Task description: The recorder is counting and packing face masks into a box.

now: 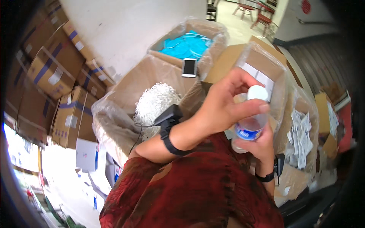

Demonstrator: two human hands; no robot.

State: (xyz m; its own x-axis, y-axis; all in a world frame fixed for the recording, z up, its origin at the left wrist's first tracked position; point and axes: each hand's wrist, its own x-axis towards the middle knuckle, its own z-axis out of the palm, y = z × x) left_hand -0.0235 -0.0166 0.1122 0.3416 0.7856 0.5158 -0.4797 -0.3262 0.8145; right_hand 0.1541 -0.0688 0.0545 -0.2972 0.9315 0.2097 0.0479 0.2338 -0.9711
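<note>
A clear plastic bottle (251, 124) with a blue label and a white cap (257, 93) is held upright in front of my body, a little right of centre. My left hand (228, 102) reaches across from the left, thumb and fingers closed around the cap. Lower down, my right hand (262, 142) wraps round the bottle at its label. Whether the cap is loose or screwed tight cannot be seen. Each wrist wears a black strap with a small black device.
Plastic-lined cartons hold white cords (157, 100), turquoise pieces (188, 43) and white packets (301, 133). A phone (189, 67) rests on a carton's edge. Brown boxes (57, 72) are stacked at left; a white box (86, 155) stands below them. Chairs (263, 19) are far back.
</note>
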